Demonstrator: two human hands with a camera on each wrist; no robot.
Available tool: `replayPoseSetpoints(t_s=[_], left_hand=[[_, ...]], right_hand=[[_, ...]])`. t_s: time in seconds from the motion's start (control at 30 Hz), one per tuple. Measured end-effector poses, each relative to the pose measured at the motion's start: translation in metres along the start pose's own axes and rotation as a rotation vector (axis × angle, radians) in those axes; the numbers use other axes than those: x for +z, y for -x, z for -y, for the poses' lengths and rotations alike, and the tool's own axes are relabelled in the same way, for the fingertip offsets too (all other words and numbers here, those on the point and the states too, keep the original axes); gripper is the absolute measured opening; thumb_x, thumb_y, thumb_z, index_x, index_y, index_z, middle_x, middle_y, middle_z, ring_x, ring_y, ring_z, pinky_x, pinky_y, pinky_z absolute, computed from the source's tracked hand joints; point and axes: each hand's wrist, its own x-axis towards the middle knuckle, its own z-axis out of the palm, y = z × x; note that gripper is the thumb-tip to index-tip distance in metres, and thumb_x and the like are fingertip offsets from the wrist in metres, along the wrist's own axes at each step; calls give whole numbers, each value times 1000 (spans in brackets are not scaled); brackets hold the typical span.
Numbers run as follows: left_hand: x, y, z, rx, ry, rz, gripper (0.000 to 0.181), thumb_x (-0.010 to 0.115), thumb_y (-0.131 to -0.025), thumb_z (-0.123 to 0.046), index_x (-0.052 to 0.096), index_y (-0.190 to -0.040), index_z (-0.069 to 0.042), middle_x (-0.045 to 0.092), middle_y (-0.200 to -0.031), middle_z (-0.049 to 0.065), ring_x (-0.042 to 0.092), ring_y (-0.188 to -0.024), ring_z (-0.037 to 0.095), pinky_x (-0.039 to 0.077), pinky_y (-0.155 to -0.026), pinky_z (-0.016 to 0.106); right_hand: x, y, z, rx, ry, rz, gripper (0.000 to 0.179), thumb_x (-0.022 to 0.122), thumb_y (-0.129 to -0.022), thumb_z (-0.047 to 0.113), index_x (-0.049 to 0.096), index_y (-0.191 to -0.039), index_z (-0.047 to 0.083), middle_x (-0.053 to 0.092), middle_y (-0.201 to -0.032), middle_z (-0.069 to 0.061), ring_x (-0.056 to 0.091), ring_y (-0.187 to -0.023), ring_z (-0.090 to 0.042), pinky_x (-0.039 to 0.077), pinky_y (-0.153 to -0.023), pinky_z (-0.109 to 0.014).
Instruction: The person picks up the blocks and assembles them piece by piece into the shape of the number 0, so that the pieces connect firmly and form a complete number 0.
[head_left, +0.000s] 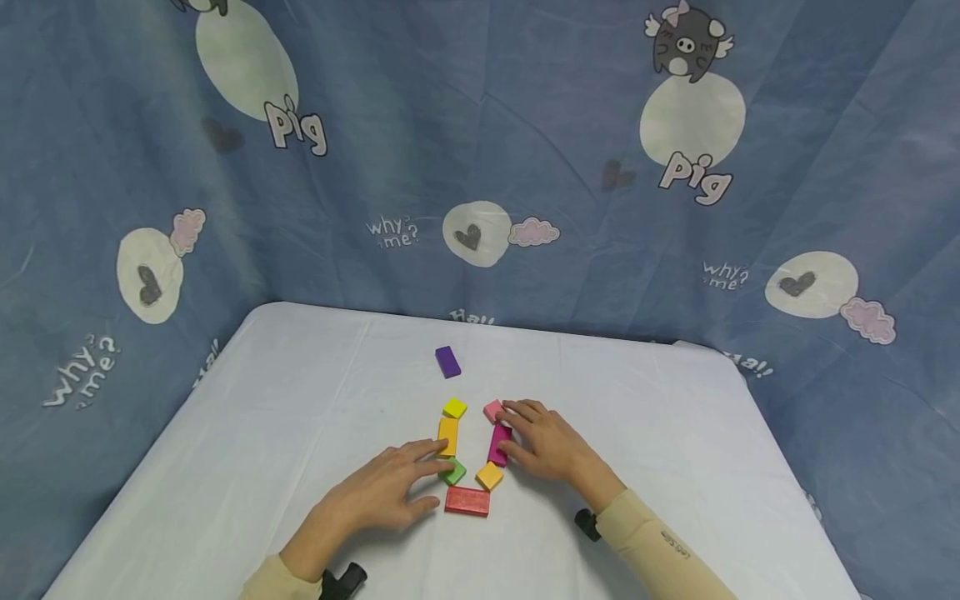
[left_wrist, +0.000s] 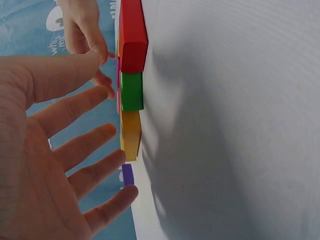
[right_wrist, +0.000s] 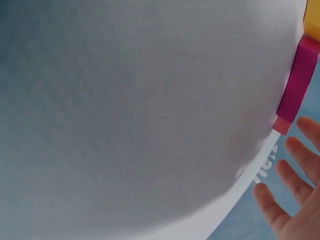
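Observation:
Small coloured blocks form an open ring on the white table. My left hand (head_left: pixel 378 490) spreads its fingers on the left side, fingertips overlapping the green block (head_left: pixel 454 476) and the long orange block (head_left: pixel 447 431). Beyond them sits a yellow block (head_left: pixel 454 407). On the right side, my right hand (head_left: pixel 553 447) has its fingers extended by the pink block (head_left: pixel 492 411), its thumb at the magenta block (head_left: pixel 497 448). Closer in are a small orange block (head_left: pixel 490 476) and a red block (head_left: pixel 467 502). Both wrist views show loosely straight fingers gripping nothing.
A purple block (head_left: pixel 447 362) lies apart, farther back on the white-covered table (head_left: pixel 615 392). Behind the table's far edge hangs a blue cloth (head_left: pixel 547 275) with printed pigs and words. Dark wrist devices (head_left: pixel 345 581) sit beneath both sleeves.

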Motion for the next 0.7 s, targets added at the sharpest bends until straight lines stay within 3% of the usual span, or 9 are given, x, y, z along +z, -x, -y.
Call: replayPoseSetpoints(t_s=[0.7], left_hand=[[1, -1, 1, 2, -11, -4, 47, 65, -91, -36, 60, -136, -23, 42, -151, 4, 37, -138, 27, 34, -107, 56]], right_hand=[[-4, 3, 3, 19, 7, 43, 65, 56, -92, 55, 48, -146, 19, 44, -148, -5, 38, -135, -26, 37, -107, -49]])
